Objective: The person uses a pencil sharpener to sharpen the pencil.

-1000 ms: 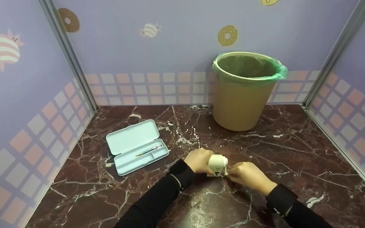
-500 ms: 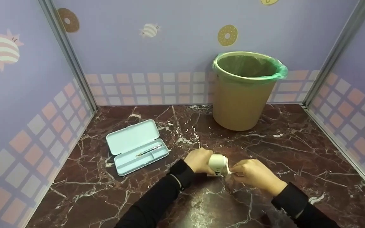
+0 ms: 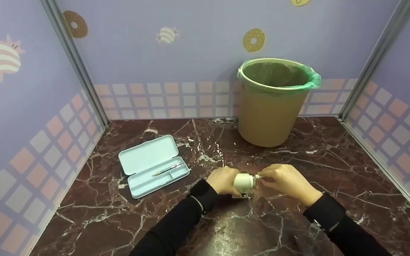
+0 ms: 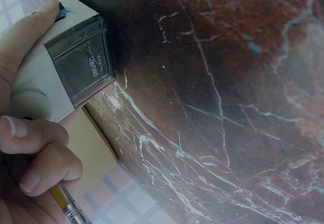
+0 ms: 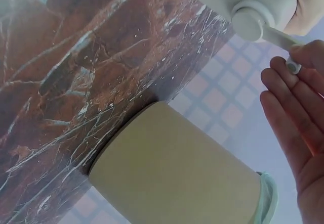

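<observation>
A white hand-crank pencil sharpener (image 3: 241, 182) stands on the dark marble-patterned tabletop. My left hand (image 3: 222, 180) grips its body. In the left wrist view the sharpener's clear shavings drawer (image 4: 81, 59) shows below the thumb. A yellow pencil (image 4: 62, 196) with a metal ferrule sticks out behind the curled fingers of that hand. My right hand (image 3: 284, 182) pinches the knob of the crank handle (image 5: 278, 38) between thumb and fingers, on the sharpener's right side. The pencil's tip is hidden from all views.
An open light-blue pencil case (image 3: 150, 155) lies to the left, with another pencil (image 3: 167, 170) inside. At the back right stands a tan waste bin (image 3: 269, 115) with a green liner (image 3: 313, 83). Patterned panels (image 3: 137, 57) border the tabletop at the back and sides.
The right hand has swung the crank handle round, first outward and then upward beside the sharpener. The left hand and sharpener have stayed in place.
</observation>
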The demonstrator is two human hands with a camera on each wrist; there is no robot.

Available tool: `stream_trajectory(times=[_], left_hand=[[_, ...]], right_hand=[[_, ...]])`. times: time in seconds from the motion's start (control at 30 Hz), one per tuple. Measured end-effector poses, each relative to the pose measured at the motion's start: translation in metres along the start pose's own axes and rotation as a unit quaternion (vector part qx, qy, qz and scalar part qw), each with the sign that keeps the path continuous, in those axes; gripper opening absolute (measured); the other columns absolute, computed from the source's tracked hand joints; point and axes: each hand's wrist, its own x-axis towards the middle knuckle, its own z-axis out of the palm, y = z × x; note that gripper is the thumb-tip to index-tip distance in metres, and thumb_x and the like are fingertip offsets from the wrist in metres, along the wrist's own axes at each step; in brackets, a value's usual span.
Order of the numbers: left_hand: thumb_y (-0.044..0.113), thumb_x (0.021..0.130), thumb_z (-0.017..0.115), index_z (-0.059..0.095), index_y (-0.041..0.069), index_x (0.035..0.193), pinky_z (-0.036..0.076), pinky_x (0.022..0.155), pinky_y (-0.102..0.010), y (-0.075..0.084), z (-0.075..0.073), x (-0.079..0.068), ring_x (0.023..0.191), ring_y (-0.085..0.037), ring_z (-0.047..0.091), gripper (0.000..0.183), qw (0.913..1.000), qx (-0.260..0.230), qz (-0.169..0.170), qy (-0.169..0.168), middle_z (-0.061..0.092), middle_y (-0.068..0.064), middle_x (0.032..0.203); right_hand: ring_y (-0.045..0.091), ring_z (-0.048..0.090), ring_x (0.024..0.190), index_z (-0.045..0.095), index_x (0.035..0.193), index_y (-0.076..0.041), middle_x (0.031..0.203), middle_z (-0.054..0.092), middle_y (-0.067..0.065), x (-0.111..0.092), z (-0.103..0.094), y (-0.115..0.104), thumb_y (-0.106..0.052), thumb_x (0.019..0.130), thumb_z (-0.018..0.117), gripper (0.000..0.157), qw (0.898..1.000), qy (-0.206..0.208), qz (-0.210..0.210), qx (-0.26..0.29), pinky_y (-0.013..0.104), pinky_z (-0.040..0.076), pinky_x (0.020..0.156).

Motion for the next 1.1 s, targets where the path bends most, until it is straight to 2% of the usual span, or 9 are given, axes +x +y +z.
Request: stream_trajectory(times=[0.33, 0.73, 1.1], left_hand=[[0.034, 0.064, 0.093, 0.069, 0.011, 0.09, 0.049, 0.057, -0.032, 0.0, -0.003, -0.001, 0.063, -0.013, 0.057, 0.042, 1.0, -0.002, -0.004, -0.003, 0.073, -0.002, 0.081], [0.032, 0.065, 0.092, 0.069, 0.012, 0.091, 0.055, 0.061, -0.034, 0.001, -0.002, -0.001, 0.07, -0.018, 0.067, 0.04, 1.0, 0.001, -0.001, -0.003, 0.075, -0.003, 0.085], [0.036, 0.065, 0.093, 0.07, 0.012, 0.094, 0.053, 0.06, -0.033, 0.001, -0.001, -0.001, 0.07, -0.017, 0.066, 0.043, 1.0, 0.002, -0.005, -0.003, 0.075, -0.002, 0.085]], right_hand=[[0.021, 0.077, 0.085, 0.081, 0.099, -0.01, 0.095, 0.081, 0.004, 0.012, 0.008, 0.013, -0.012, 0.084, 0.081, 0.015, 0.999, -0.003, 0.038, -0.011, 0.037, 0.062, 0.076], [0.026, 0.077, 0.09, 0.081, 0.101, -0.006, 0.099, 0.081, 0.01, 0.012, 0.04, 0.026, -0.008, 0.085, 0.079, 0.016, 0.996, -0.018, 0.091, 0.003, 0.041, 0.062, 0.082], [0.024, 0.077, 0.084, 0.08, 0.094, -0.009, 0.091, 0.08, 0.006, -0.001, 0.065, 0.026, -0.009, 0.084, 0.08, 0.011, 0.994, -0.051, 0.09, 0.021, 0.041, 0.061, 0.077]])
